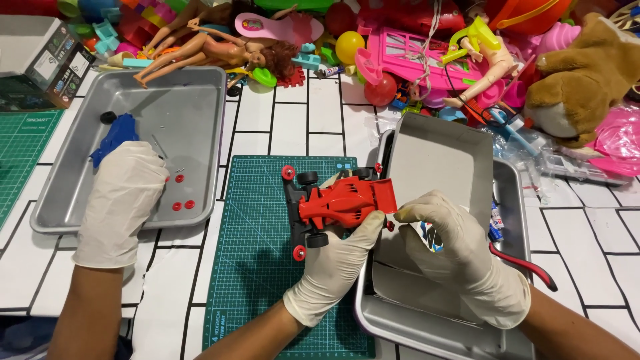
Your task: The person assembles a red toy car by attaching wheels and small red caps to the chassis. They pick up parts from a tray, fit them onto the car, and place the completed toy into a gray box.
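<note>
Red toy car (343, 200) with black wheels is held just above the green cutting mat (260, 267), between the mat and the metal tray (507, 193) on its right. The left hand (333, 263), in a white glove, has its grip closed on the underside of the car, and the gloved right hand (460, 257) pinches the rear end over the tray. Farther left on the white tiled bench (313, 113), a third gloved hand (120, 200) rests in another metal tray (193, 100) beside a blue part (115, 137) and small red pieces (183, 205), and a pile of toys (400, 47) lies along the far edge.
</note>
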